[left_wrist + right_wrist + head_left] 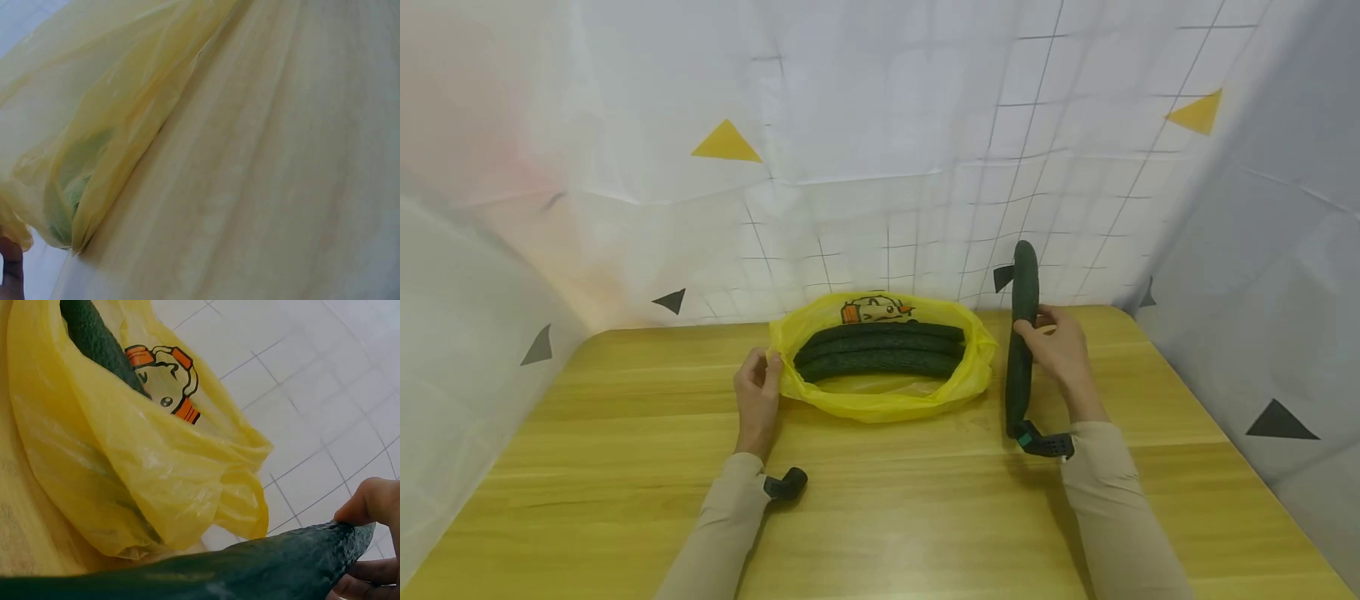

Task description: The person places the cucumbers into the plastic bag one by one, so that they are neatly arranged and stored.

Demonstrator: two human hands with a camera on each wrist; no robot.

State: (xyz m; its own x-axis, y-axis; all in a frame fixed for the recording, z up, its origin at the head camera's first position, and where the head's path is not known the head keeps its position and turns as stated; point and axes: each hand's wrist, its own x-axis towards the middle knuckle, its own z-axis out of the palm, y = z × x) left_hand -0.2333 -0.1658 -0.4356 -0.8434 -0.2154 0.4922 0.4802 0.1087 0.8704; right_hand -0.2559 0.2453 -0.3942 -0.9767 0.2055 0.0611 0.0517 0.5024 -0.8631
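A yellow plastic bag (880, 406) lies with its mouth spread wide on the wooden table, a cartoon print on its back wall. Inside it several dark green cucumbers (880, 362) lie side by side. My left hand (757, 395) pinches the bag's left rim between thumb and fingers; in the left wrist view only a bit of that hand (11, 269) shows at the edge. To the right of the bag, my right hand (1060, 350) grips another long cucumber (1021, 367) around its middle, held upright and apart from the bag. The right wrist view shows this cucumber (250, 565) close up.
The wooden table (880, 508) reaches back to a white sheet (880, 167) with grid lines and yellow and black triangles. More white sheeting (1262, 292) hangs at the right side. A small black camera (787, 484) sits on the left wrist, another (1045, 442) on the right.
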